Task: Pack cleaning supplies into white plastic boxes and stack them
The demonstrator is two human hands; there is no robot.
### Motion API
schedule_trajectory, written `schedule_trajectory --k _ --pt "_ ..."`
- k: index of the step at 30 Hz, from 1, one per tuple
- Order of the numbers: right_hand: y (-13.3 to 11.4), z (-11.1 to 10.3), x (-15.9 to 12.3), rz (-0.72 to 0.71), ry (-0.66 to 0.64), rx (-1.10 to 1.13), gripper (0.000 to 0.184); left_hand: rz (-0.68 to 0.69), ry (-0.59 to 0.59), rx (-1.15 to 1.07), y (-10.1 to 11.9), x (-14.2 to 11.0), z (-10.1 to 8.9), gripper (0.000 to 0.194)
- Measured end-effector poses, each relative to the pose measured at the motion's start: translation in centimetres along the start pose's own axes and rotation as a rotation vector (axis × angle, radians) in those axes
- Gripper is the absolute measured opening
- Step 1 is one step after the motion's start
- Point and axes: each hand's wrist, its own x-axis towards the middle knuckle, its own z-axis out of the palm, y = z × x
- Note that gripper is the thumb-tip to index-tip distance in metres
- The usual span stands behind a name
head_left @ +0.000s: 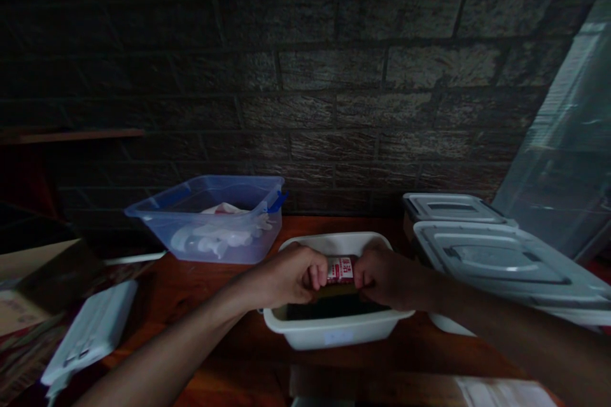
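Between my two hands is a small packet [340,270] with a red and white printed label; its kind is hard to make out in the dim light. My left hand [296,275] is closed on the packet's left end, and my right hand [387,276] grips the right end. Both hands are over a white plastic tub [341,331] on the wooden table. Something yellowish shows just below the label, and the tub's inside looks dark. My fingers hide the packet's ends.
A clear blue-tinted bin [252,245] holding white items stands at the back left. Grey-lidded storage boxes [510,261] sit on the right. A white power strip-like device [93,324] and a cardboard box [42,280] lie left. A brick wall [334,108] rises behind the table [229,356].
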Motion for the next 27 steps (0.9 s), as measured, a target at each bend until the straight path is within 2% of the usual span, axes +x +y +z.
schedule_trajectory --k 2,6,10,15,22,27 --pt "-0.1 0.0 0.0 -0.001 -0.009 -0.013 0.011 -0.021 0.032 0.132 0.4 -0.2 0.1 0.023" --pt "-0.3 0.1 0.0 0.015 0.005 -0.069 0.017 -0.059 0.084 0.361 1.3 -0.3 0.2 0.036" --pt "-0.4 0.0 0.0 0.001 -0.028 -0.076 0.013 -0.034 0.035 0.303 1.7 0.1 0.0 0.034" --pt "-0.4 -0.1 0.0 -0.027 -0.003 -0.074 0.013 0.025 0.058 0.275 1.7 0.0 -0.1 0.032" --pt "-1.0 -0.1 0.0 -0.007 0.011 -0.110 0.011 -0.015 0.068 0.379 1.6 -0.2 0.2 0.027" --pt "-0.7 0.0 -0.2 0.000 0.030 -0.103 0.017 -0.039 0.073 0.393 2.0 -0.4 0.2 0.028"
